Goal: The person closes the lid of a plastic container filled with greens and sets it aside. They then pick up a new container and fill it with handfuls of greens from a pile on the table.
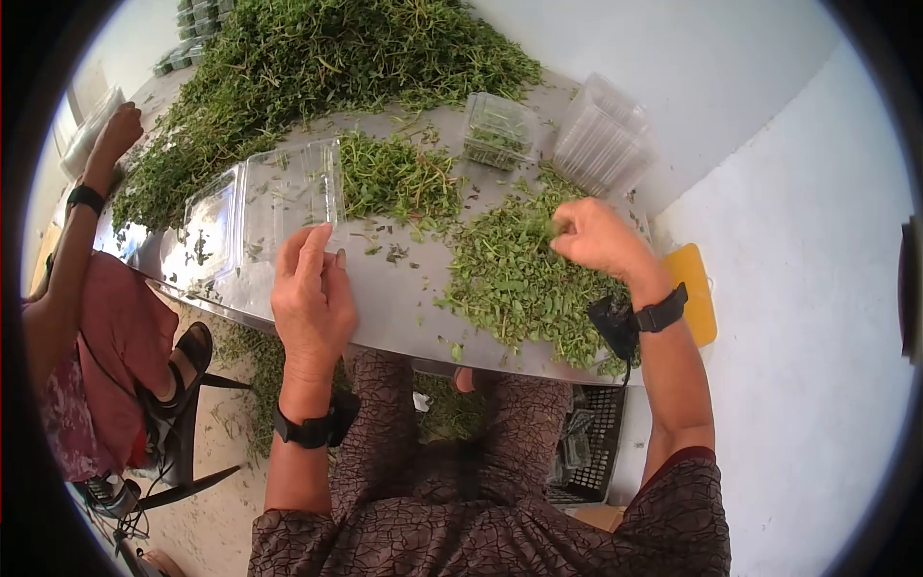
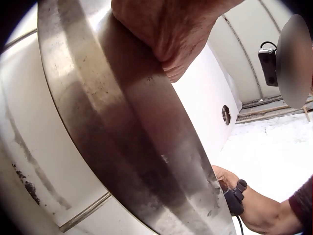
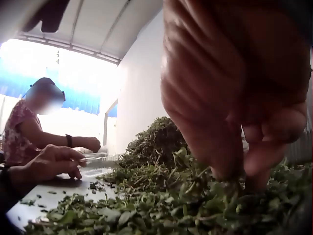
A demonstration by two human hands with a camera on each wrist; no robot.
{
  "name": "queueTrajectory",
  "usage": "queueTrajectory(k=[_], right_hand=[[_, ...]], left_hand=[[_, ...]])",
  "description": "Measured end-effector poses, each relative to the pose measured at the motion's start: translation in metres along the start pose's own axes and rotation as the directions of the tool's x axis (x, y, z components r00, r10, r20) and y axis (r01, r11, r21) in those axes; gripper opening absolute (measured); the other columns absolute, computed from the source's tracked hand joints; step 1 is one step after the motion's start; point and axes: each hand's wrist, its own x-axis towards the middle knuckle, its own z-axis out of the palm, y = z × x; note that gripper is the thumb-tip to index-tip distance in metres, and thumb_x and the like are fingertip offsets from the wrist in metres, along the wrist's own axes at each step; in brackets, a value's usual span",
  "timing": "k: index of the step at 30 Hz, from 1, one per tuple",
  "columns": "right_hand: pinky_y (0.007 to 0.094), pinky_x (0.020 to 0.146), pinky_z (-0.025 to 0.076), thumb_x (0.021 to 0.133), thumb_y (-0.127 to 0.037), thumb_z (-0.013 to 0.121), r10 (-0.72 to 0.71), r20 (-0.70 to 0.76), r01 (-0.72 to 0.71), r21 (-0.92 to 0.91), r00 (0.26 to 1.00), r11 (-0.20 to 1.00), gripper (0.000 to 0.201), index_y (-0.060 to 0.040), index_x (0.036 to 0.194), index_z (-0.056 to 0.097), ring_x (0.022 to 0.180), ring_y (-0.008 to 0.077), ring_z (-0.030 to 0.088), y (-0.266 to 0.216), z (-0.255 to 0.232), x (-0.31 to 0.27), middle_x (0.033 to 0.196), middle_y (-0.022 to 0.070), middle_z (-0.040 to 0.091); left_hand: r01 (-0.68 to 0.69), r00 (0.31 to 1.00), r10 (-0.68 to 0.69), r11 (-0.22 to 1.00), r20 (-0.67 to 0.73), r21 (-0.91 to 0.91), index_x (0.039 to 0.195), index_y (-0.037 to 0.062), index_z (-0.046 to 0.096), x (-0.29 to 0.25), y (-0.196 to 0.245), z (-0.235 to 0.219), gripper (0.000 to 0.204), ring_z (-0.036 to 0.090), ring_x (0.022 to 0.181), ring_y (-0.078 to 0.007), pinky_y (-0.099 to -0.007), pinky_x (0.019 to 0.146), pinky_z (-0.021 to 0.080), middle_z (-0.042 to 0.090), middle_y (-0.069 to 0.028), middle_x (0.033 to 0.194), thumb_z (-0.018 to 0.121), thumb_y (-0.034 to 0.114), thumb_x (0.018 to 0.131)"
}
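Note:
An open clear plastic clamshell box (image 1: 288, 188) lies on the metal table, a few leaf bits on it. My left hand (image 1: 312, 293) pinches its near edge; in the right wrist view that hand (image 3: 51, 164) has thumb and fingers about the rim. Over a spread of loose picked green leaves (image 1: 524, 279) on the right, my right hand (image 1: 606, 236) pinches some of the greens between curled fingertips. Seen from the right wrist, these fingertips reach down into the leaves (image 3: 122, 213). A small heap of stemmy greens (image 1: 399, 178) sits beside the box.
A large pile of greens (image 1: 356, 48) covers the table's far side. A filled clear box (image 1: 500, 130) and a stack of nested clear boxes (image 1: 604, 135) stand at the back right, near the wall. Another person's arm (image 1: 87, 192) is at the left. A yellow board (image 1: 690, 293) leans beyond the right edge.

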Motion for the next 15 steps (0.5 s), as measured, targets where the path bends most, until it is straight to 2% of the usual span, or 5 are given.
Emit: queueTrajectory(k=[2,6,8,11,15], right_hand=[[0.0326,0.063,0.047,0.072,-0.01,0.064,0.036,-0.008,-0.036,-0.048,0.999,0.998,0.017,0.0015,0.085,0.065,0.069,0.0212,0.062,-0.003,0.006,-0.004,0.073,0.0133,0.066],[0.0369,0.062,0.047,0.068,-0.01,0.065,0.056,-0.037,-0.061,-0.127,0.998,0.99,0.014,-0.0017,0.08,0.065,0.068,0.0283,0.062,-0.012,0.014,-0.006,0.072,0.0145,0.065],[0.0411,0.062,0.047,0.065,-0.009,0.064,0.033,-0.027,-0.04,-0.368,0.999,0.929,0.011,-0.0035,0.074,0.063,0.068,0.0342,0.06,-0.017,0.017,-0.006,0.072,0.016,0.063],[0.0434,0.06,0.046,0.065,-0.007,0.061,0.001,-0.063,-0.028,-0.419,0.998,0.908,0.006,-0.0039,0.07,0.06,0.066,0.0373,0.058,-0.01,0.021,-0.001,0.07,0.0168,0.061],[0.0396,0.058,0.045,0.067,-0.005,0.06,-0.172,-0.224,0.104,-0.286,0.959,0.953,0.004,-0.0027,0.071,0.06,0.062,0.0301,0.058,-0.002,0.014,-0.009,0.067,0.0145,0.06]], left_hand=[[-0.001,1.0,0.001,1.0,0.008,0.007,0.116,0.0021,0.059,0.0,0.0,0.0,0.039,0.064,0.073,-0.0212,-0.0322,0.066,0.054,0.061,-0.0134,0.109,0.061,-0.008,0.079],[-0.006,1.0,0.006,1.0,0.005,0.012,0.115,0.0013,0.059,0.0,0.0,0.001,0.038,0.063,0.072,-0.0211,-0.0322,0.066,0.053,0.061,-0.0139,0.108,0.061,-0.009,0.079],[-0.01,1.0,0.01,1.0,0.001,0.012,0.115,0.001,0.059,0.0,0.0,0.0,0.038,0.063,0.072,-0.0211,-0.0321,0.066,0.053,0.061,-0.0142,0.108,0.061,-0.009,0.079],[-0.014,1.0,0.014,1.0,0.005,0.025,0.115,0.0004,0.058,0.001,0.0,0.0,0.038,0.063,0.071,-0.0212,-0.032,0.066,0.053,0.061,-0.0147,0.108,0.061,-0.009,0.079],[-0.025,1.0,0.024,0.999,0.004,0.024,0.115,0.0003,0.058,0.0,-0.001,0.0,0.038,0.063,0.071,-0.0213,-0.0322,0.066,0.053,0.061,-0.0148,0.108,0.061,-0.009,0.079]])
